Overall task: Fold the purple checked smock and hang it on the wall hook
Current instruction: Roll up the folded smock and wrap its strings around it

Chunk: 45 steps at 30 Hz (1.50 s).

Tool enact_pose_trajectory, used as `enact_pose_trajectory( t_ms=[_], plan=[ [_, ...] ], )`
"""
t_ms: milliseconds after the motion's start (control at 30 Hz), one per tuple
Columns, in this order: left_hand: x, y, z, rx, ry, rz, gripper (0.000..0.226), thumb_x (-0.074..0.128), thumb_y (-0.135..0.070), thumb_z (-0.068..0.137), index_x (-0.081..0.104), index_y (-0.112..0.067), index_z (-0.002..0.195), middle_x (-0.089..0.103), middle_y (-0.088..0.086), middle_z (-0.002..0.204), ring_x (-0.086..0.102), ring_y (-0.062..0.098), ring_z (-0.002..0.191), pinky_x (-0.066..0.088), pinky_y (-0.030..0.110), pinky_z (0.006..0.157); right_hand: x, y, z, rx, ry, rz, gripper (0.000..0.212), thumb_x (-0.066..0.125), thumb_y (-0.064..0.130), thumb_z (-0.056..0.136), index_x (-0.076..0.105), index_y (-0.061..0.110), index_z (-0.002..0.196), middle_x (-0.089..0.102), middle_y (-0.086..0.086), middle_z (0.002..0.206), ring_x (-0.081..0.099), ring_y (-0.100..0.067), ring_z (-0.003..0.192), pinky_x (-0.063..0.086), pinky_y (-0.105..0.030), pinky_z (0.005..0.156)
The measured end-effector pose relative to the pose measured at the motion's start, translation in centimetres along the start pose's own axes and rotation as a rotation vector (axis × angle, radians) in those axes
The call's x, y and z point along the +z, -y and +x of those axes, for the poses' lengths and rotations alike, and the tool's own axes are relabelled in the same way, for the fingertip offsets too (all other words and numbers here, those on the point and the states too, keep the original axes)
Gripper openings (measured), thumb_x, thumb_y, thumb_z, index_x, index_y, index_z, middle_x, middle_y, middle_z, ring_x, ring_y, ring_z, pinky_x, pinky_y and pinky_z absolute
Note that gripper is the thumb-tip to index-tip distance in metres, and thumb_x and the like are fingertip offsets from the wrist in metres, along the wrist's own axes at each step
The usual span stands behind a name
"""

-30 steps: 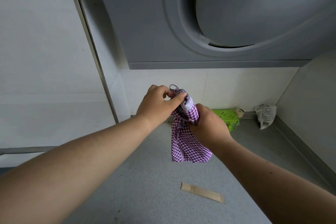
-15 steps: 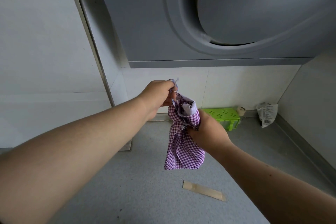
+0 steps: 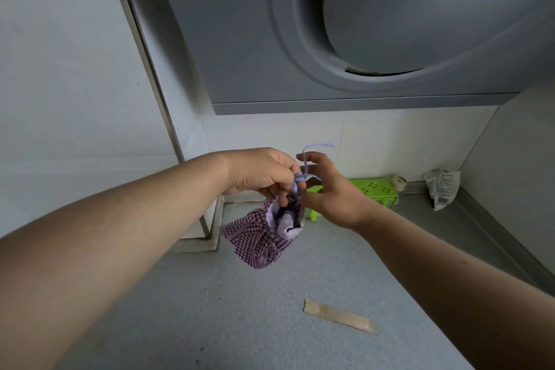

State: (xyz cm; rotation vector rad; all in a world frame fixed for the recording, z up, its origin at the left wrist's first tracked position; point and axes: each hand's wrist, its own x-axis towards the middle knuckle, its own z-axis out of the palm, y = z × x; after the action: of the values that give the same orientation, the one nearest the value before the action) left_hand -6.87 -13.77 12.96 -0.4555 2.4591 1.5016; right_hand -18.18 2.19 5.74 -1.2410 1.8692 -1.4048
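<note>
Since half a second ago, my right hand (image 3: 333, 192) has let go of the bundled cloth and my left hand (image 3: 264, 176) has taken all its weight. At the far left stands a pale tiled wall (image 3: 69, 84) with a metal corner strip (image 3: 144, 51) running down it. My left hand pinches the lilac tie (image 3: 304, 164) at the top of the purple checked smock (image 3: 264, 237), fingers curled tight round it. That smock hangs below the hand as a scrunched bundle, in the air above the grey bench (image 3: 270, 309) and touching nothing else. Just beside it, my right hand is spread, fingers relaxed and apart, holding nothing; whether a fingertip brushes the tie I cannot tell. Overhead hangs a grey range hood (image 3: 330, 39). Behind my right hand sits a green perforated box (image 3: 375, 191), with a wooden strip (image 3: 339, 315) lying nearer me, and a crumpled packet (image 3: 444, 188) rests in the far right corner.
</note>
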Motion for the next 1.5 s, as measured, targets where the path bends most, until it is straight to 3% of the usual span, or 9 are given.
enact_pose_trajectory(
  t_ms=[167,267,434,534,600,900,1034,1134,1501],
  plan=[
    [-0.6,-0.3,-1.1,-0.01,-0.006,0.006,0.028,0.05,-0.028,0.112,0.069,-0.008,0.107,0.071,0.017,0.083,0.076,0.026,0.082,0.061,0.044,0.093,-0.1,0.6,0.1,0.006,0.016,0.006,0.055,0.075,0.012,0.094,0.047,0.023,0.14,0.076,-0.009,0.105,0.073,-0.018,0.098,0.059,-0.034,0.09],
    [-0.4,-0.5,-1.5,-0.041,-0.059,-0.045,0.046,0.035,-0.037,0.115,0.065,-0.005,0.102,0.073,0.02,0.084,0.075,0.036,0.09,0.059,0.049,0.098,-0.1,1.0,0.4,0.055,-0.01,-0.157,0.016,0.075,0.026,0.094,0.068,0.018,0.106,0.075,-0.002,0.087,0.069,-0.014,0.076,0.059,-0.04,0.074],
    [0.2,0.2,-1.4,-0.04,-0.056,-0.2,0.041,0.039,-0.037,0.115,0.064,-0.007,0.099,0.068,0.013,0.078,0.07,0.028,0.078,0.058,0.044,0.088,-0.1,1.4,0.0,0.085,-0.035,-0.146,0.02,0.067,0.025,0.099,0.068,0.012,0.084,0.059,0.004,0.068,0.049,-0.009,0.061,0.041,-0.029,0.061],
    [0.4,0.8,-1.4,0.041,-0.053,-0.225,0.005,0.064,-0.011,0.104,0.064,-0.008,0.108,0.069,0.013,0.095,0.069,0.022,0.088,0.059,0.04,0.09,-0.4,1.3,-0.4,0.118,-0.063,0.04,0.013,0.062,0.011,0.101,0.067,0.006,0.089,0.064,0.0,0.074,0.055,-0.012,0.069,0.045,-0.03,0.067],
    [0.5,1.2,-1.3,0.05,-0.103,-0.122,0.017,0.07,0.0,0.097,0.066,-0.009,0.111,0.072,0.012,0.102,0.072,0.02,0.091,0.063,0.033,0.085,-0.7,1.0,-0.5,0.127,-0.084,0.086,0.011,0.059,0.006,0.1,0.067,0.002,0.092,0.066,-0.001,0.076,0.057,-0.013,0.071,0.046,-0.032,0.069],
    [1.8,0.6,-1.5,0.161,-0.211,0.189,0.018,0.081,-0.011,0.092,0.068,-0.018,0.103,0.071,0.0,0.084,0.067,0.008,0.074,0.058,0.026,0.076,-2.0,1.6,-1.0,0.117,-0.133,0.241,0.017,0.053,0.008,0.105,0.068,0.002,0.099,0.067,-0.003,0.075,0.058,-0.022,0.079,0.047,-0.038,0.076],
    [3.2,-0.5,-1.5,0.188,-0.338,-0.008,0.009,0.07,-0.015,0.101,0.07,-0.015,0.093,0.077,0.0,0.079,0.071,0.019,0.083,0.062,0.045,0.094,-3.1,2.3,-1.5,0.093,-0.1,0.296,0.02,0.056,0.014,0.104,0.067,-0.001,0.097,0.065,-0.003,0.072,0.059,-0.021,0.077,0.045,-0.041,0.078],
    [4.6,-2.3,-2.0,0.199,-0.425,-0.11,0.018,0.065,-0.02,0.105,0.068,-0.011,0.089,0.075,0.001,0.072,0.072,0.017,0.076,0.062,0.031,0.074,-4.4,3.0,-2.4,0.087,-0.086,0.325,0.02,0.058,0.017,0.105,0.068,0.012,0.089,0.064,0.0,0.07,0.057,-0.017,0.071,0.043,-0.04,0.075],
    [7.8,-9.1,-4.2,0.234,-0.519,-0.047,0.016,0.067,-0.018,0.104,0.066,-0.009,0.091,0.075,0.01,0.074,0.07,0.022,0.07,0.058,0.03,0.066,-8.4,7.2,-5.5,-0.091,0.087,0.212,0.032,0.068,0.012,0.097,0.062,0.019,0.128,0.074,-0.009,0.09,0.064,-0.02,0.074,0.049,-0.038,0.07]
  ],
)
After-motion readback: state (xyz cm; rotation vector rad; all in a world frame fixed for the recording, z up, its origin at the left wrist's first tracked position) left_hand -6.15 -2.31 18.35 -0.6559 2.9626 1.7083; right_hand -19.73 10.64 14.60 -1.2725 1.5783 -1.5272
